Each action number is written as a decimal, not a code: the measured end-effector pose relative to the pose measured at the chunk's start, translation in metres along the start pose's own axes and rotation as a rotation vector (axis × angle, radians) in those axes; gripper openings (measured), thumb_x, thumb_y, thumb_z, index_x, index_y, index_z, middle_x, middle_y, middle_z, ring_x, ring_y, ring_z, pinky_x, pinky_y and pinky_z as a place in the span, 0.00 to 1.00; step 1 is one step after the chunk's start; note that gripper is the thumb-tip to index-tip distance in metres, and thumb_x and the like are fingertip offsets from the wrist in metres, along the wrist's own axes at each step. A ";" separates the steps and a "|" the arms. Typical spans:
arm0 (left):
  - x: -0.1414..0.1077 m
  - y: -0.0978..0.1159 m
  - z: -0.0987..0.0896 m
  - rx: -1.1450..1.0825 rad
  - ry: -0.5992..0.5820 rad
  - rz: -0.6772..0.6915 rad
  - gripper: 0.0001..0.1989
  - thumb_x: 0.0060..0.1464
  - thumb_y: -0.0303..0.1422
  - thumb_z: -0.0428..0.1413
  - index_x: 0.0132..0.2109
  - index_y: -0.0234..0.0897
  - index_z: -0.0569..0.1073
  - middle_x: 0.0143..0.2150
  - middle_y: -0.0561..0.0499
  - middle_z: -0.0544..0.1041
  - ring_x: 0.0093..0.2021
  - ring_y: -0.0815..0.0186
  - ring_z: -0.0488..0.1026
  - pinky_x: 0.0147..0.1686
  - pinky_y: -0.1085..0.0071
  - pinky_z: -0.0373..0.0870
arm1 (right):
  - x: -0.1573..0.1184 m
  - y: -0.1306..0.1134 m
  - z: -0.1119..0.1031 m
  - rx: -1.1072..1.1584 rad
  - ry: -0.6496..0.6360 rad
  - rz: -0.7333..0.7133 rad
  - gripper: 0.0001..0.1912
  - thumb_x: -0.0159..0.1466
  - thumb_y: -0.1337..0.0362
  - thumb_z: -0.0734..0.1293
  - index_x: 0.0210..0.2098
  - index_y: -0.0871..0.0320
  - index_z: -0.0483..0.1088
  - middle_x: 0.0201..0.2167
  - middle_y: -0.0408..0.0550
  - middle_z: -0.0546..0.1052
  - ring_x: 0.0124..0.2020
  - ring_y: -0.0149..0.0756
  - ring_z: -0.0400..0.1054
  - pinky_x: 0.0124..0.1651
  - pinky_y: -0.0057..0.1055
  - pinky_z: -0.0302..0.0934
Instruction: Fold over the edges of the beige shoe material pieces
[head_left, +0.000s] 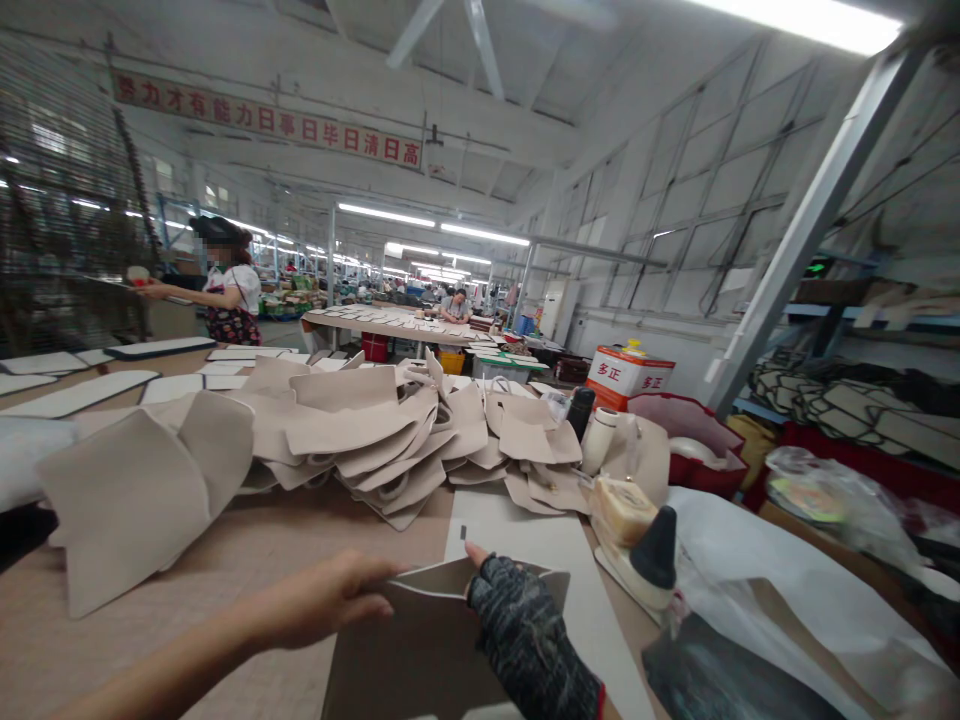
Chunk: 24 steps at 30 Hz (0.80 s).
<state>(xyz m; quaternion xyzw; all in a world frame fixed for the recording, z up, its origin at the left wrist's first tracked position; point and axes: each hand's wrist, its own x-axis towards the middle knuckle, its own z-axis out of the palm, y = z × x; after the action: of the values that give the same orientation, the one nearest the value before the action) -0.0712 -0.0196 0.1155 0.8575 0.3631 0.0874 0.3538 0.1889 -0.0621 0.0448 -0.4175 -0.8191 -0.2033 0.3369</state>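
A taupe leather-like piece [409, 660] with a pale edge is in front of me, above a white board [592, 600] on the table. The thumb and fingers of my left hand [330, 600] pinch its upper left corner. My right hand [521, 625], in a dark grey fingerless knit glove, is closed over the upper edge, thumb pointing away from me. Between the hands the edge bows apart into two layers. Just beyond lies a heap of similar beige pieces [375, 435], and a larger folded beige piece [135, 500] stands to the left.
To the right are a black-nozzled bottle [656, 560], a yellowish block [624, 510], a white roll [600, 440] and plastic sheeting [750, 540]. A red-and-white can [626, 375] stands behind. White dark-edged panels [82, 392] lie far left. A person [229, 290] stands beyond the table.
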 end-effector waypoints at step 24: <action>0.017 -0.002 0.026 0.255 0.064 0.009 0.18 0.61 0.40 0.45 0.39 0.39 0.78 0.31 0.50 0.79 0.30 0.61 0.73 0.30 0.74 0.64 | 0.023 -0.013 0.004 -0.267 -0.232 0.150 0.03 0.57 0.69 0.66 0.30 0.59 0.73 0.31 0.53 0.79 0.31 0.46 0.73 0.35 0.41 0.69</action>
<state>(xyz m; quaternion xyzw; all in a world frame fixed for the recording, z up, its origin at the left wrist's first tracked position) -0.0491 -0.0209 0.0937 0.8938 0.3787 0.0694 0.2299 0.1667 -0.0547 0.0574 -0.5390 -0.7848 -0.2348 0.1960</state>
